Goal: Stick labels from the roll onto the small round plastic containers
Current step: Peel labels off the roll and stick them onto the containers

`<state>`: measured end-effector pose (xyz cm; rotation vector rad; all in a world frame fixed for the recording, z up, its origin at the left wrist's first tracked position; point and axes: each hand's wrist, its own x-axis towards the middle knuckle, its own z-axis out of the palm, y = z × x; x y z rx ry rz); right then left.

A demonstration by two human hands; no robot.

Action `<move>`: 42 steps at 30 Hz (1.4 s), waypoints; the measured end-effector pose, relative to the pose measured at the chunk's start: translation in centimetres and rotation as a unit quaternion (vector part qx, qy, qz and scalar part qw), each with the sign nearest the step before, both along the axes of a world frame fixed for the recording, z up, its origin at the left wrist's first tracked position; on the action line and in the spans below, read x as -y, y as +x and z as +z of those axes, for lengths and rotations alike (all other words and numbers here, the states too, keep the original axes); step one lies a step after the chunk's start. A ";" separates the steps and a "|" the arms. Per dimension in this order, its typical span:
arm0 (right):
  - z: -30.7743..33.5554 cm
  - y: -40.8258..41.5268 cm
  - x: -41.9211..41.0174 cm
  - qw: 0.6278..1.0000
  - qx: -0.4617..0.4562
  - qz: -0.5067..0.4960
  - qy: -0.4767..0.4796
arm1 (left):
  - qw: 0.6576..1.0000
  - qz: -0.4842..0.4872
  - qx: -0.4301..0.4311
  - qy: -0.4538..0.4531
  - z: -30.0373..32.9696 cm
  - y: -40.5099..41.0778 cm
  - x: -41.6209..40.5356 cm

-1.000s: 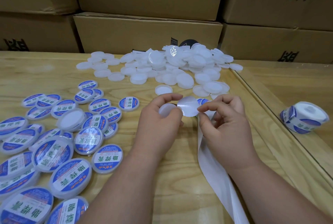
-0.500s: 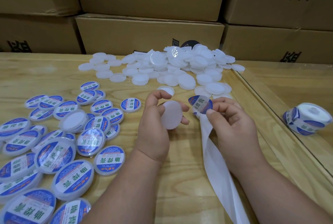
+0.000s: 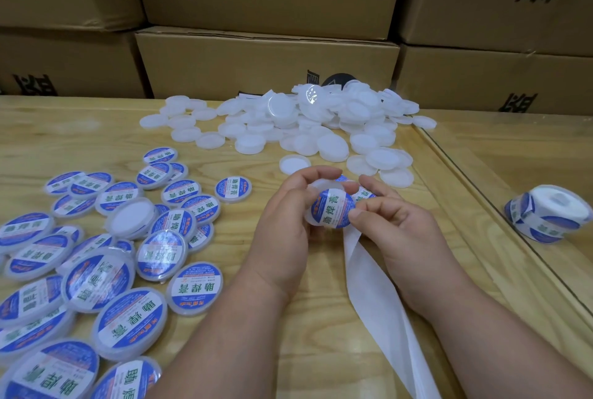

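My left hand grips a small round white container at mid-table, fingers curled over its top edge. A blue and white label lies across the container's face. My right hand pinches the label's right edge, thumb pressing on it. Under my right fingers another label sits on the white backing strip, which trails toward me. The label roll lies on its side at the right.
A heap of unlabelled white containers lies at the back of the wooden table. Several labelled containers are spread at the left. Cardboard boxes wall off the back. A raised wooden edge runs diagonally at the right.
The label was apart from the container in my right hand; now it lies on the container's face, with both hands drawn together around it.
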<state>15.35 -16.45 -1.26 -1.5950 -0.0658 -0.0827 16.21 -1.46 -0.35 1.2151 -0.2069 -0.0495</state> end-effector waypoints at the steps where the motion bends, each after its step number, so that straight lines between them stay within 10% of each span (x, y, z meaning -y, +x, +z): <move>1: 0.0 0.0 0.0 1.000 0.000 -0.003 -0.006 | 1.000 -0.004 0.003 0.004 0.0 0.0 0.0; 24: -0.3 0.1 0.1 0.999 0.024 -0.022 -0.034 | 1.000 -0.005 0.019 -0.005 -0.5 0.2 0.4; 42: -0.9 0.4 0.0 0.997 0.032 -0.068 0.026 | 0.965 0.238 -0.091 -0.056 -0.2 0.9 -0.8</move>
